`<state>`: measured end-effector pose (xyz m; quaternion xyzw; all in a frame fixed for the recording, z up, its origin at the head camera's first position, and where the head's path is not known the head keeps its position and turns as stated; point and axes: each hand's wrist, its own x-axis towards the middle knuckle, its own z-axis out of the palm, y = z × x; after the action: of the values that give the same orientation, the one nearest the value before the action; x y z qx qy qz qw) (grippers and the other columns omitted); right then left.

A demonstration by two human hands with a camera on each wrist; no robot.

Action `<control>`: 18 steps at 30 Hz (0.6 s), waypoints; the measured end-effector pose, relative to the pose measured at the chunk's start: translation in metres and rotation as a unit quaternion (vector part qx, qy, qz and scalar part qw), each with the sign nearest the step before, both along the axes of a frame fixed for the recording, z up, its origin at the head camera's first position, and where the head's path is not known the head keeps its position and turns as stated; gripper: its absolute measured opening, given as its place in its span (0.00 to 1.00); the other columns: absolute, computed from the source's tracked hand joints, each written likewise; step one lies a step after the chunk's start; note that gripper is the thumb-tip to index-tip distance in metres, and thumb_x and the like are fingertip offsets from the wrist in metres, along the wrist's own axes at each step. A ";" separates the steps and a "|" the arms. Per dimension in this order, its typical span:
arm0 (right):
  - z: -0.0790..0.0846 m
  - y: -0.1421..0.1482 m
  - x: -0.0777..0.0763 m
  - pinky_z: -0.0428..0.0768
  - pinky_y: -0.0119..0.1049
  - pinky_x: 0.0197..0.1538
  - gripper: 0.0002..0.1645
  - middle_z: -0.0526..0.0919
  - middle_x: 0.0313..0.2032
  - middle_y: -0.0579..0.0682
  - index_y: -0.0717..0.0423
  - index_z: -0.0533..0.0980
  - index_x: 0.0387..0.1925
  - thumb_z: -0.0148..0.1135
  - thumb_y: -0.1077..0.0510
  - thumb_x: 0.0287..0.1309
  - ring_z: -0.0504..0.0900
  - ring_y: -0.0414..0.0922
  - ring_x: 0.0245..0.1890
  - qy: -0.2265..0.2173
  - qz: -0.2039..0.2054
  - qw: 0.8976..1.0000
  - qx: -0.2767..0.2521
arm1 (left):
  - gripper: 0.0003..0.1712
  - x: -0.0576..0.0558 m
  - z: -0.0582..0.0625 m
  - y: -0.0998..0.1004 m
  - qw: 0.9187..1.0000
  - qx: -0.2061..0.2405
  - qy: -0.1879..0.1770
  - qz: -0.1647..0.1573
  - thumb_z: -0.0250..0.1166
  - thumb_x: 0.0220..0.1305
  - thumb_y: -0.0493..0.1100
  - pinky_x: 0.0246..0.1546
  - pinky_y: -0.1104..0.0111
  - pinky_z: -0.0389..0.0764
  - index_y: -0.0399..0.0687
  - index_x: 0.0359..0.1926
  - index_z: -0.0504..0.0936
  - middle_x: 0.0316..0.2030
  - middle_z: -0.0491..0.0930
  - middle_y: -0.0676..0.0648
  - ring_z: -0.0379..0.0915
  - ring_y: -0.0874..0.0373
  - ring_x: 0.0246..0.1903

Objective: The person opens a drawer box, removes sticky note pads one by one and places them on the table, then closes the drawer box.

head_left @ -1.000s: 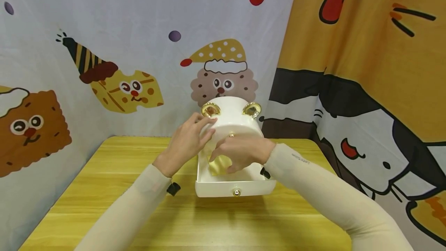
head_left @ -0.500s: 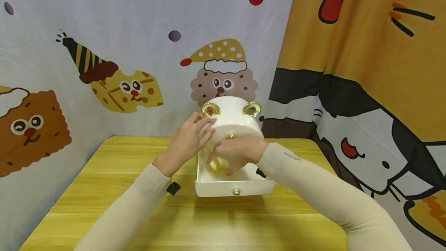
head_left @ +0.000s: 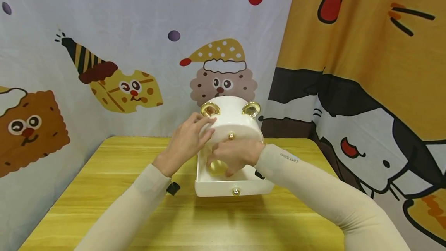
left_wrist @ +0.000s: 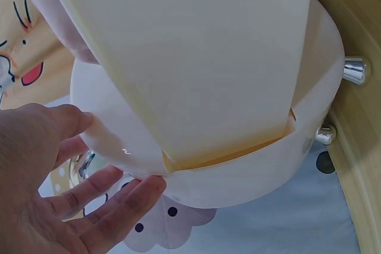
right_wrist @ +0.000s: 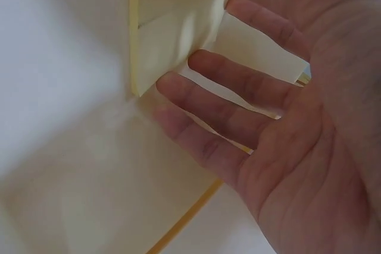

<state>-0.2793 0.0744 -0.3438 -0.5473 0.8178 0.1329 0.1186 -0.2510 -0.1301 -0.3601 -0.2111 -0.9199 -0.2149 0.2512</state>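
Observation:
A white organizer [head_left: 234,121] with two gold ear-shaped rings stands on the table, its lower drawer [head_left: 233,189] pulled out toward me. In the drawer lies a pale yellow sticky note pad [head_left: 217,168], whose thickness shows in the right wrist view. My right hand [head_left: 235,154] reaches down into the drawer and holds the pad by its edges, thumb on one side and fingers on another. Resting on the organizer's left side is my left hand [head_left: 184,140]; its spread fingertips [left_wrist: 152,187] touch the white shell in the left wrist view.
A yellow wood-grain table [head_left: 139,204] carries the organizer. Behind it hangs a white cloth [head_left: 139,18] printed with cartoon snacks, and an orange curtain [head_left: 369,61] with a cat print covers the right. Small shiny feet [left_wrist: 354,71] lift the organizer's body.
My right hand has shifted slightly left and down over the sticky note pad, covering more of it. The left hand and the organizer stay where they were.

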 end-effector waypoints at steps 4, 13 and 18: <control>-0.002 0.000 0.000 0.92 0.47 0.66 0.36 0.89 0.67 0.47 0.29 0.85 0.72 0.89 0.45 0.65 0.92 0.48 0.60 0.015 0.003 1.000 0.000 | 0.20 0.000 0.000 0.000 1.000 -0.001 0.001 0.000 0.73 0.86 0.49 0.31 0.61 0.89 0.51 0.71 0.90 0.57 0.86 0.40 0.82 0.53 0.34; -0.006 -0.002 0.000 0.93 0.44 0.60 0.34 0.92 0.59 0.44 0.27 0.85 0.67 0.89 0.46 0.64 0.92 0.47 0.56 0.043 0.015 0.999 0.002 | 0.19 0.000 0.000 0.000 1.000 0.001 0.004 0.000 0.73 0.86 0.49 0.32 0.61 0.90 0.51 0.70 0.91 0.57 0.86 0.40 0.83 0.52 0.35; -0.007 -0.002 0.000 0.93 0.44 0.56 0.34 0.91 0.59 0.45 0.27 0.83 0.67 0.90 0.46 0.63 0.92 0.47 0.53 0.057 0.015 0.998 0.013 | 0.19 -0.001 -0.001 -0.001 1.000 0.001 0.006 -0.001 0.73 0.86 0.49 0.32 0.61 0.90 0.51 0.70 0.91 0.57 0.86 0.40 0.83 0.52 0.34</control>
<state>-0.2791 0.0723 -0.3505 -0.5497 0.8129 0.1763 0.0772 -0.2519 -0.1307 -0.3610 -0.2133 -0.9179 -0.2145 0.2570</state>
